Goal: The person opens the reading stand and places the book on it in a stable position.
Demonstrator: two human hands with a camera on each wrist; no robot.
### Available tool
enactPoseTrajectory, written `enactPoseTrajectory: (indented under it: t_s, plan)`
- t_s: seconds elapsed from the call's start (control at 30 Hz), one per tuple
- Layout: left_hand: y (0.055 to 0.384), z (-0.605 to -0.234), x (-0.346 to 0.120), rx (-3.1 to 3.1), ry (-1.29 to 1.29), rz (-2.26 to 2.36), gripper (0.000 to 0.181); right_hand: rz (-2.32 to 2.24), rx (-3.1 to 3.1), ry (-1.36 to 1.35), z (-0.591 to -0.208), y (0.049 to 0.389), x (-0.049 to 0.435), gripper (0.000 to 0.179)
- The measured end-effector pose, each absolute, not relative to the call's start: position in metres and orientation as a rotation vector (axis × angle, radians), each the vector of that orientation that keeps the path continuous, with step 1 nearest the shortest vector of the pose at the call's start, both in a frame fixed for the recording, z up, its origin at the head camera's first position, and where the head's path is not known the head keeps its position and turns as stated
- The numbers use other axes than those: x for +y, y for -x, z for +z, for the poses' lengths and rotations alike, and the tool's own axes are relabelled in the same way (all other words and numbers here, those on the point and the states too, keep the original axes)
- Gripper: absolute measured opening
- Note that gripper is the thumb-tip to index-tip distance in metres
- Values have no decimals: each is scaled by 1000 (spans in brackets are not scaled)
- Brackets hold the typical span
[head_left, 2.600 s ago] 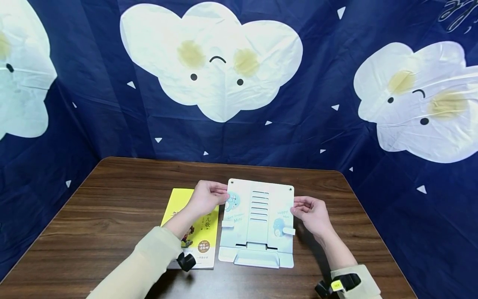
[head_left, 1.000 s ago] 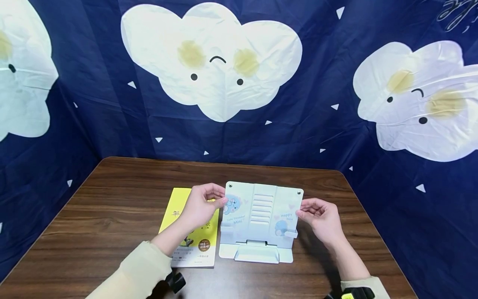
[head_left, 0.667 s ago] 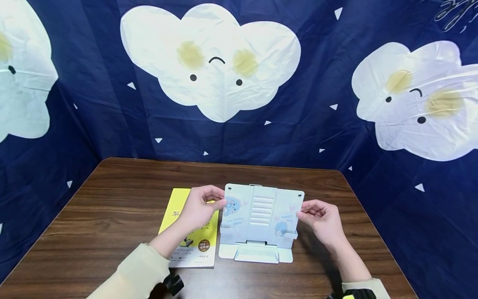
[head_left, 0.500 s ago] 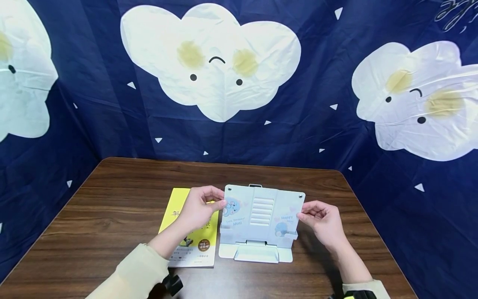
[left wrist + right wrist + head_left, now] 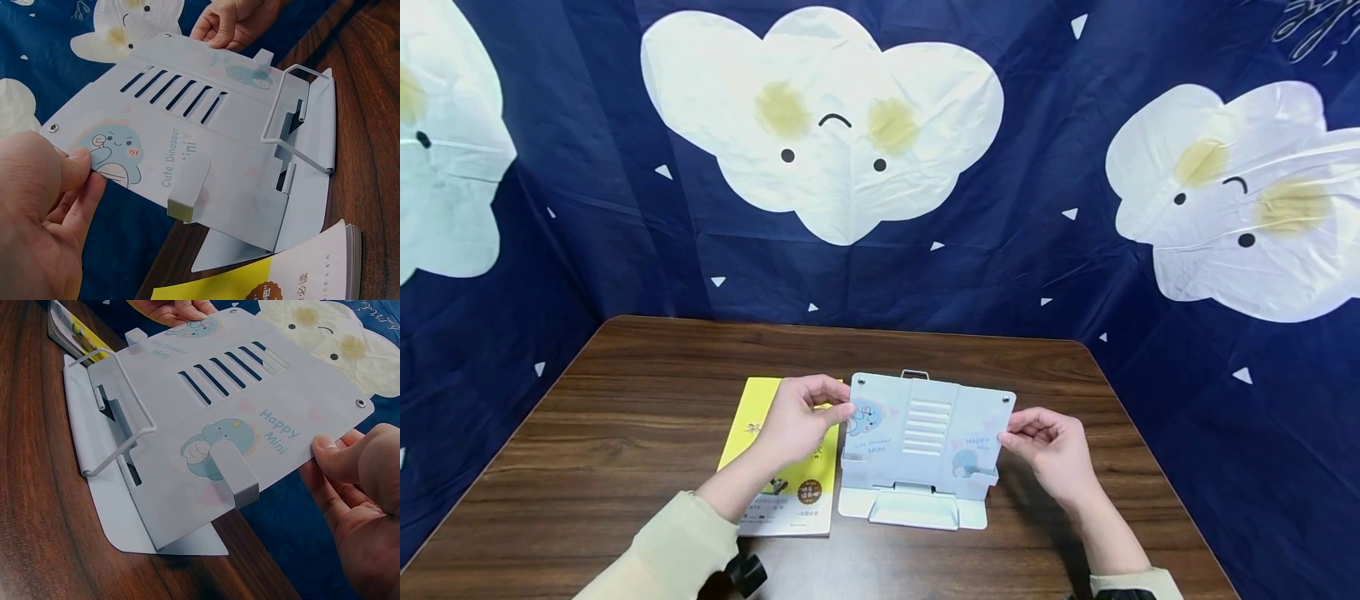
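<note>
so, the pale book stand sits on the brown wooden table, a bit right of the middle, with its base on the wood and its back panel raised at a tilt. the left hand pinches the panel's left edge near the top corner, thumb on the printed face and fingers behind, so the grip is closed down to the thickness of the panel. the right hand does the same on the opposite edge, thumb in front and curled fingers at the back, closed on the panel just below its corner.

the panel carries blue cartoon dinosaurs, pink hearts and a row of slots down the middle, with "happy mini" lettered by the right-hand dinosaur. a small clip sticks out near each side edge; the left wrist view shows the left clip and the right wrist view shows the right clip. a white wire loop stands up at the front of the base.

just left of the stand lies a book, yellow above and white below, flat on the table, with the left forearm crossing over it. both sleeves are cream. behind the table hangs a dark blue cloth printed with white clouds and small triangles.
</note>
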State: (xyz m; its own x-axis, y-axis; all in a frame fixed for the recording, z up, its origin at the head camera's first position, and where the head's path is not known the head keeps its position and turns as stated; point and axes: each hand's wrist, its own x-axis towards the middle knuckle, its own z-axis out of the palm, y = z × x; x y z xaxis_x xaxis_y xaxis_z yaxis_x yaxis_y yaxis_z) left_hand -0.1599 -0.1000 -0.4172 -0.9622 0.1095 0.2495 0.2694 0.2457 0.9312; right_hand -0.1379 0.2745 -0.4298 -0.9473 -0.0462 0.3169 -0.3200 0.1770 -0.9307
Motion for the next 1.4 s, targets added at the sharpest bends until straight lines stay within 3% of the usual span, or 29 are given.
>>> enactPoseTrajectory:
  t_s: [1.4]
  plan:
    - [188, -415, -88, -2335, 377, -1770, 14, 1849, -2117, -474, -432, 119, 273, 24]
